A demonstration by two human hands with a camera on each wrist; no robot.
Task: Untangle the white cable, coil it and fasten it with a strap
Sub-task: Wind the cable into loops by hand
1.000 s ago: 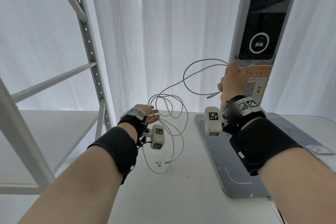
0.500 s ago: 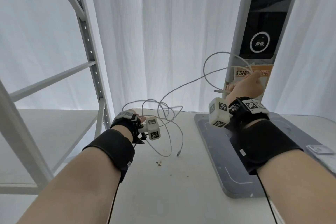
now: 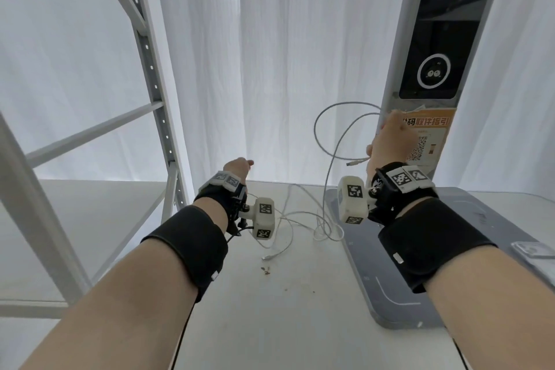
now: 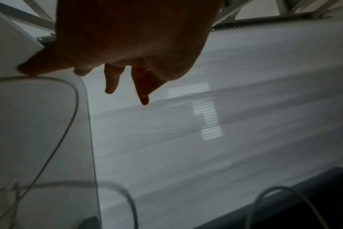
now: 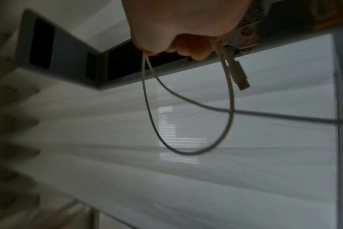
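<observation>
White curtain [image 3: 270,69] behind pale worktop [image 3: 285,309]; grey kiosk base [image 3: 390,303] at right. Right hand [image 3: 387,144] fingers pinch thin white cable [image 3: 326,189] loop; left hand [image 3: 237,168] fingers loose, thumb touching cable.

Sheer white backlit curtains [image 3: 285,54] fill the frame's middle, a grey metal shelving rack [image 3: 150,75] stands left, above a pale white desk [image 3: 285,309] below.

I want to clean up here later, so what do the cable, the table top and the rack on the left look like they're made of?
The cable looks like white, matte, rubbery plastic: it bends into soft loops, and its plug seems to have a metal tip. The table top looks like smooth white laminate or painted board; which one is unclear. The rack looks like grey painted metal, with rows of punched holes in its upright.
</observation>
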